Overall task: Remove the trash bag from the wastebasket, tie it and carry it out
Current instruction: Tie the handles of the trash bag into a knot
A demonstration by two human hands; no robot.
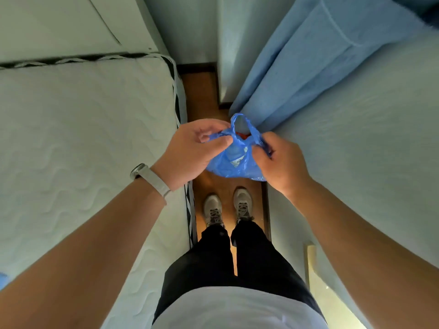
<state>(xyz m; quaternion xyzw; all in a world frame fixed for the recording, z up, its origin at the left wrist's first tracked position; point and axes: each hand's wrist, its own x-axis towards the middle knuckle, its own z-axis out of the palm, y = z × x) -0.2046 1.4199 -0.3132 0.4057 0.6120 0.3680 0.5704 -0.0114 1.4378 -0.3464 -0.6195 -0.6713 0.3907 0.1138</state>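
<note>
The person stands in a narrow gap, holding a blue trash bag (pixel 234 160) above the shoes (pixel 228 207). The left hand (pixel 193 150) pinches a handle at the bag's 10 o'clock; the right hand (pixel 278 160) grips the other at 3 o'clock. A mattress (pixel 83 138) lies at 9 o'clock, a curtain (pixel 297 67) at 1 o'clock
</note>
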